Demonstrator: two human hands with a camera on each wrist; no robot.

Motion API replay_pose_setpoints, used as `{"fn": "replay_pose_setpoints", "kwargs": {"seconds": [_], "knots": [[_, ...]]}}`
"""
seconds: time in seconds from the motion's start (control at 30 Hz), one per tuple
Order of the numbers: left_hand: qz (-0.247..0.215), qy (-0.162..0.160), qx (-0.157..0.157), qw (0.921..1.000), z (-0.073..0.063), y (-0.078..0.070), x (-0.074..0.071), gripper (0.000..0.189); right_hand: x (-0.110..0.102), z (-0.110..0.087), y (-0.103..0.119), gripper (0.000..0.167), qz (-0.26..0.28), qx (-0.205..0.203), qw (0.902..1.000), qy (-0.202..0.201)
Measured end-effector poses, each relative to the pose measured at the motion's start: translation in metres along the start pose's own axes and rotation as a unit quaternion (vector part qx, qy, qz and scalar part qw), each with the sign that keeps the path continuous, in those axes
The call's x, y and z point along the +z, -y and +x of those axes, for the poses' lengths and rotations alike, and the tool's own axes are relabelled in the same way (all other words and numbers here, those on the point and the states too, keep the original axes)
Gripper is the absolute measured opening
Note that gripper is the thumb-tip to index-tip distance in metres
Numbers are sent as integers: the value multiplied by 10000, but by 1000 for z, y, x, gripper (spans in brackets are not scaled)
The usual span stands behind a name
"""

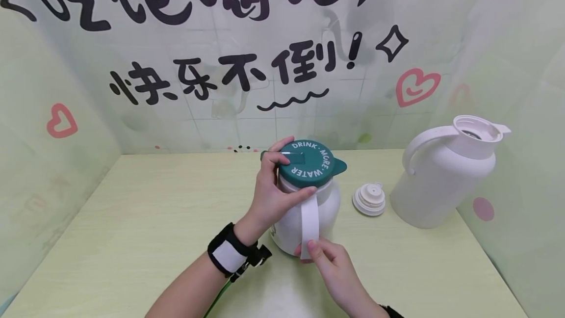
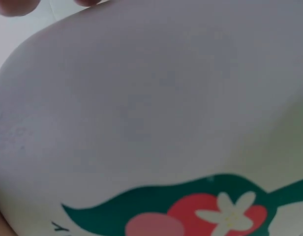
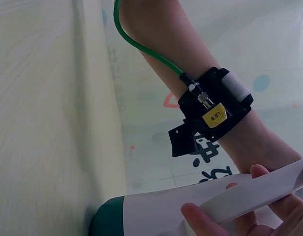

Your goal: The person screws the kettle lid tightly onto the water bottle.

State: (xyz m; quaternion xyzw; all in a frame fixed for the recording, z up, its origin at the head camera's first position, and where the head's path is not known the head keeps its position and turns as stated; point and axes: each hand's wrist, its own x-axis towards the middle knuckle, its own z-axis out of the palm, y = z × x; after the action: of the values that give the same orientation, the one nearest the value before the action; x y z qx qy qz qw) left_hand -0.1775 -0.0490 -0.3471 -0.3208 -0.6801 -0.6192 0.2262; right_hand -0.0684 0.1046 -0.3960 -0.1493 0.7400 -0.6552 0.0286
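A white jug (image 1: 328,210) with a printed leaf, red fruit and a white flower (image 2: 231,215) stands upright at the middle of the table. Its round green lid (image 1: 310,167) reads "DRINK MORE WATER". My left hand (image 1: 273,195) grips the lid's near-left side, fingers over its edge and thumb by the top of the white handle (image 1: 310,225). Lower down, my right hand (image 1: 337,271) pinches that handle between thumb and fingers. In the right wrist view the handle crosses between my fingertips, above the jug's green base (image 3: 109,216).
To the right stands a taller, cream-white jug (image 1: 432,185) with an uncovered mouth. Between the two jugs lies a ridged white stopper (image 1: 370,199). A printed backdrop (image 1: 220,126) rises behind the table (image 1: 145,220). A green cable (image 3: 146,49) runs from the left wrist strap (image 1: 233,251).
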Motion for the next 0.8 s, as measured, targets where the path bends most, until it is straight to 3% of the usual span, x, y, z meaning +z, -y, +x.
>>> {"fn": "replay_pose_setpoints", "kwargs": {"seconds": [0.57, 0.8], "knots": [[-29, -26, -29, 10000, -4, 0, 1, 68, 0, 0, 3, 29, -52, 216, 9997, -54], [-44, -115, -247, 9996, -6, -4, 1, 64, 1, 1, 2, 29, 18, 134, 9999, -31]]}}
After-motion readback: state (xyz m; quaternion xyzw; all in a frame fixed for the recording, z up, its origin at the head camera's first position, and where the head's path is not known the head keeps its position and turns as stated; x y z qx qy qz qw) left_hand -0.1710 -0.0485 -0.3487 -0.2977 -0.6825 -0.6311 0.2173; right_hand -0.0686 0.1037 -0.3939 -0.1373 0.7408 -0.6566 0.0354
